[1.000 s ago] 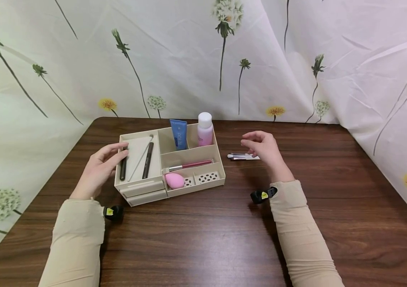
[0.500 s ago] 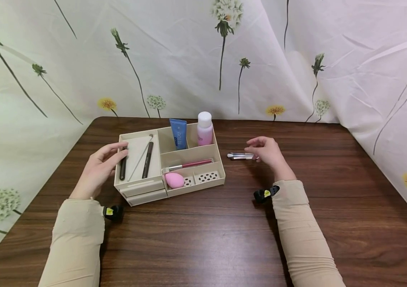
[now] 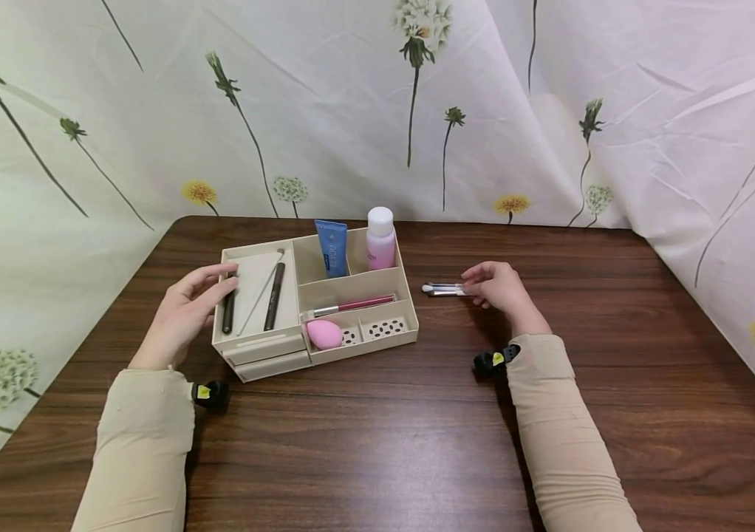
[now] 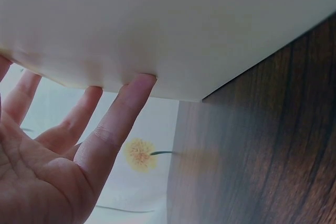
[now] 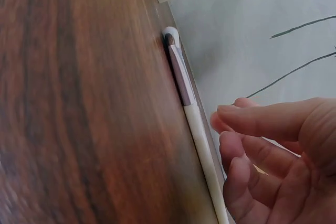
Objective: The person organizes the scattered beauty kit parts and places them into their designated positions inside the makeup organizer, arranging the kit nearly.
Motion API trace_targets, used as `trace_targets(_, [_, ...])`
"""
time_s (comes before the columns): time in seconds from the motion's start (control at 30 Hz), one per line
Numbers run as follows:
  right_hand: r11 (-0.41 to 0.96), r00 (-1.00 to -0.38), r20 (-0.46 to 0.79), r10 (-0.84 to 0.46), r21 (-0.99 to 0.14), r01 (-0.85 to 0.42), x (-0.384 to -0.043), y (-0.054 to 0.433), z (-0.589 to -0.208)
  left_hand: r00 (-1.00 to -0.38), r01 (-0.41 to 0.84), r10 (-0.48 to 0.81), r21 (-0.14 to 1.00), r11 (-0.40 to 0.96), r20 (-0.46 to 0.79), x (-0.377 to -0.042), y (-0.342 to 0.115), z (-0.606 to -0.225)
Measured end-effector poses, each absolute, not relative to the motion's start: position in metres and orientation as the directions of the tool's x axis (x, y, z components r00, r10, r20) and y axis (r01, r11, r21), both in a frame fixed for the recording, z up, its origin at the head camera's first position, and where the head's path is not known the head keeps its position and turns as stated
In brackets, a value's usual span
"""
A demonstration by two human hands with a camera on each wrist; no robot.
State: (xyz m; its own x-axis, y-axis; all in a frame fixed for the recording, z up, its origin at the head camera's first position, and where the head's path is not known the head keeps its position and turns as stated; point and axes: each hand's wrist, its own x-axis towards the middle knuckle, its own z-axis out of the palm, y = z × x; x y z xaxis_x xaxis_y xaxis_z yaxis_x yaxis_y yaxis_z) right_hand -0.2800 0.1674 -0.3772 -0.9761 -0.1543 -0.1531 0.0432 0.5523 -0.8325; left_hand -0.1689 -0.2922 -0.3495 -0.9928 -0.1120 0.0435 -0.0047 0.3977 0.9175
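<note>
A beige makeup organizer (image 3: 351,356) stands left of the middle in the head view. My left hand (image 3: 181,314) rests at its left rim; in the left wrist view, extended fingers (image 4: 123,108) touch its outer wall. Near that thumb lies a black pen (image 3: 227,314) in the organizer's left tray. To the right, white-handled makeup brushes (image 3: 444,290) lie on the table. My right hand (image 3: 500,292) is over their handle ends, fingers loosely bent. In the right wrist view, the fingers are beside a brush (image 5: 197,129), with nothing visible between them.
The tray also holds a thin grey stick (image 3: 261,292) and another dark pen (image 3: 274,297). Other compartments hold a blue tube (image 3: 332,251), a pink bottle with white cap (image 3: 380,240), a red lip gloss tube (image 3: 364,304) and a pink makeup sponge (image 3: 324,335). A floral cloth (image 3: 351,111) hangs behind the table.
My right hand has moved slightly right and lower, down to the brushes' handles. The left hand and the organizer have stayed put.
</note>
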Motion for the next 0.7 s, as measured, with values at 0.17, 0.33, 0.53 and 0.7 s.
trace_targets(0.17, [0.566,-0.975,-0.164,-0.149,-0.822,0.052,-0.2801,0.1689,-0.3788,-0.993,-0.022,-0.116,0.911,0.412,0.028,-0.1693,-0.2917,-0.3492])
trace_targets(0.33, [0.568,-0.975,-0.166,-0.150,-0.821,0.052,-0.2807,0.1694,-0.3803,-0.993,-0.019,-0.117,0.910,0.414,0.032,-0.1692,-0.2920,-0.3494])
trace_targets(0.53, [0.591,-0.969,-0.190,-0.156,-0.804,0.063,-0.2807,0.1696,-0.3820,-0.993,-0.008,-0.114,0.912,0.411,0.042,-0.1691,-0.2921,-0.3503])
trace_targets(0.7, [0.611,-0.964,-0.204,-0.169,-0.789,0.060,-0.2797,0.1695,-0.3818,-0.992,-0.005,-0.115,0.914,0.407,0.045,-0.1692,-0.2921,-0.3501])
